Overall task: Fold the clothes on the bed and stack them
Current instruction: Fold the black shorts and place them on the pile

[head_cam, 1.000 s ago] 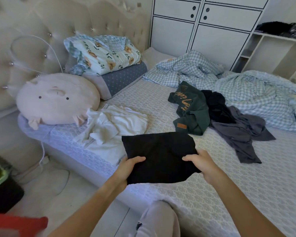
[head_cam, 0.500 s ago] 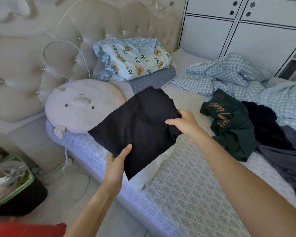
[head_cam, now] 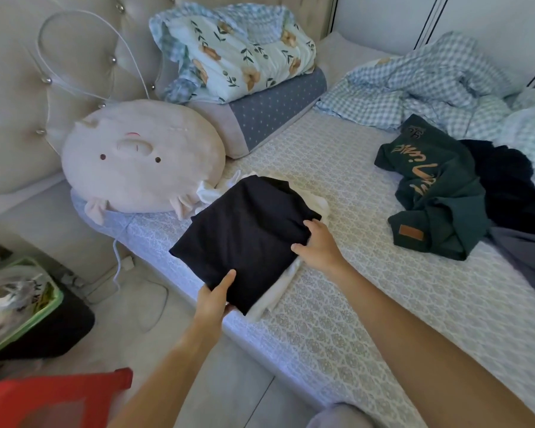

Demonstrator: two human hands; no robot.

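While both hands grip it, the folded black garment lies on top of a white garment near the edge of the bed, just beside the round pig cushion. The white cloth shows only as a fringe around the black one, peeking out at the far corner and along the near right side. The left hand pinches the near corner of the black piece, thumb on top and fingers tucked underneath, right at the mattress edge. The right hand holds the right-hand edge, fingers curled over the fold and bunching the fabric a little.

Further along the bed, well apart from this stack, a dark green garment with tan lettering lies crumpled, touching a heap of black clothing and a grey piece beyond it. Behind those, a blue checked blanket is rumpled across the mattress. At the headboard end, a floral quilt sits bundled on a grey dotted pillow, next to the pig cushion. Down on the floor to the left stands a green-rimmed bin, and a red stool shows at the bottom corner.
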